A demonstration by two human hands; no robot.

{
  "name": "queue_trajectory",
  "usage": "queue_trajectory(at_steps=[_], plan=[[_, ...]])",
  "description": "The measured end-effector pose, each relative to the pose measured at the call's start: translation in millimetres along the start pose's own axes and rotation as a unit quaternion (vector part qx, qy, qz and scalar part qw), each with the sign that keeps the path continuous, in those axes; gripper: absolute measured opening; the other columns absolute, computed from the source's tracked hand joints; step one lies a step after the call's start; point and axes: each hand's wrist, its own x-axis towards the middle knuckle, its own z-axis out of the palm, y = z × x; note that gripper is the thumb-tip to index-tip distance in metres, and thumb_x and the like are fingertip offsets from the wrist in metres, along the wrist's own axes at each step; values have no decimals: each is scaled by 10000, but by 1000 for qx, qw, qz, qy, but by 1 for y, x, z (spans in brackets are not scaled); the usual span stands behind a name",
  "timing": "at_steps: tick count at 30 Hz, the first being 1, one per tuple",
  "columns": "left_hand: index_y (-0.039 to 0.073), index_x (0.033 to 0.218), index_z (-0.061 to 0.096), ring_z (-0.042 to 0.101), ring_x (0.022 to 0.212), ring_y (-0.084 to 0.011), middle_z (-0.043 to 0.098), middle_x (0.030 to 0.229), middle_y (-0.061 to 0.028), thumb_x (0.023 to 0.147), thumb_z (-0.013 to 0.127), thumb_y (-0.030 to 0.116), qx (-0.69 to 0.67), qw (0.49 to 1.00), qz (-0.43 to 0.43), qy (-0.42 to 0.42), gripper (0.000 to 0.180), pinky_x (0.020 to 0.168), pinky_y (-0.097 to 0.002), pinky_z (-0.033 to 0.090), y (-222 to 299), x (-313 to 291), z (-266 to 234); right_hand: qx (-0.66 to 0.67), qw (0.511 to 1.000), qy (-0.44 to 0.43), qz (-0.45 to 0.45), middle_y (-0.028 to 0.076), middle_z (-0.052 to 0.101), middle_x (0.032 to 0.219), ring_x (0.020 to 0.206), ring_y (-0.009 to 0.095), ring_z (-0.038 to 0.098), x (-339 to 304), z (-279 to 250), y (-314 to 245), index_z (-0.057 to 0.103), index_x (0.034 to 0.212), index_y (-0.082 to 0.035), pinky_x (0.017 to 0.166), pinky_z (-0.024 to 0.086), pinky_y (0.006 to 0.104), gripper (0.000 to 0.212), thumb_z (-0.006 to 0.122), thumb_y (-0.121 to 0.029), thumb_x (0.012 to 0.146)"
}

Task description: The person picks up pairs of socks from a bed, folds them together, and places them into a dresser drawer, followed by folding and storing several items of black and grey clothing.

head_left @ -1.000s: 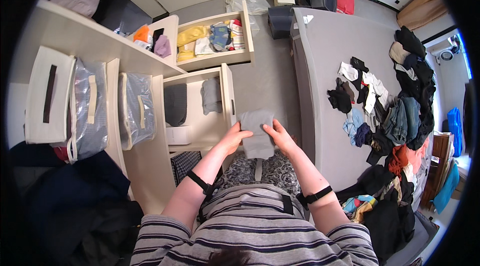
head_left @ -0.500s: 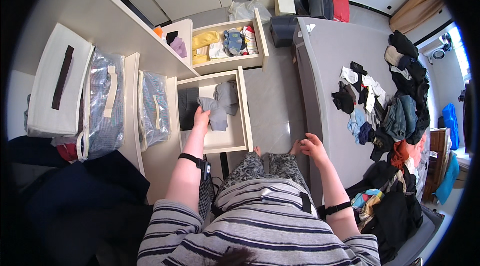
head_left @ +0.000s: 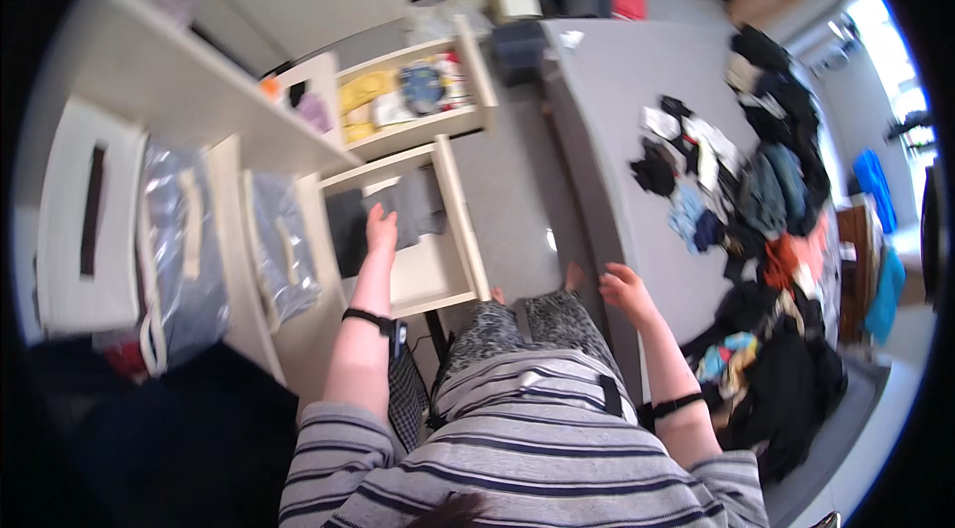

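Observation:
My left hand (head_left: pixel 381 230) is over the nearer pulled-out drawer (head_left: pixel 462 225), its fingers stretched out and apart at the edge of the folded grey garments (head_left: pixel 416 198). These lie in the far part of the drawer, and a darker grey folded garment (head_left: pixel 345 232) is beside them on the left. Whether the fingertips touch the grey cloth is blurred. Away from the drawer, near the bed's left edge, my right hand (head_left: pixel 627 293) hangs in the air with loosely bent, parted fingers and holds nothing.
Beyond stands another open drawer (head_left: pixel 484 81) with yellow, white and blue clothes. Storage bags (head_left: pixel 179 250) and a white fabric box (head_left: pixel 68 230) fill the shelf at left. On the grey bed (head_left: pixel 607 61) at right lie heaps of clothes (head_left: pixel 786 170).
My left hand has loosened from the grey garment it was holding, which now lies with the other grey one. The whole view has turned and shifted. My right hand stays free.

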Motion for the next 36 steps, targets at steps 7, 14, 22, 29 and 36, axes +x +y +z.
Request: queue_trajectory(at_steps=[7, 14, 22, 29, 36], plan=[[54, 1157, 334, 372, 1046, -173, 325, 1206, -93, 787, 425, 106, -62, 959, 7, -277, 385, 834, -290, 320, 43, -62, 38, -5, 1000, -15, -19, 37, 512, 830, 705, 104, 499, 39, 28, 21, 442, 1037, -49, 599, 425, 236, 333, 507, -195, 744], [58, 1154, 330, 409, 1001, -164, 355, 1178, -93, 795, 415, 118, -3, 927, 12, -375, 373, 814, -293, 330, 77, -98, 56, 8, 1000, 15, 16, 56, 518, 862, 710, 126, 510, 61, 28, 32, 454, 1032, -49, 594, 426, 256, 344, 514, -207, 732], [45, 1139, 347, 436, 972, -161, 423, 1113, -86, 796, 416, 135, 97, 905, -19, -414, 362, 787, -276, 356, 73, -101, 59, 91, 987, 97, 94, 49, 509, 901, 769, 151, 513, 63, 2, 52, 459, 1021, -72, 619, 433, 277, 328, 506, -233, 738], [43, 1124, 363, 445, 957, -158, 435, 1099, -81, 801, 418, 141, 137, 889, -80, -430, 342, 778, -275, 361, 70, -115, 63, 189, 947, 208, 156, 40, 509, 891, 761, 156, 510, 90, -38, 91, 504, 954, -90, 608, 437, 301, 275, 529, -220, 713], [48, 1117, 372, 450, 942, -147, 452, 1075, -67, 796, 434, 148, 152, 882, -126, -427, 342, 766, -269, 364, 77, -143, 71, -307, 915, 230, 128, 99, 348, 1183, 1018, 235, 408, 101, -62, 94, 522, 972, -102, 738, 408, 325, 283, 521, -191, 704]])
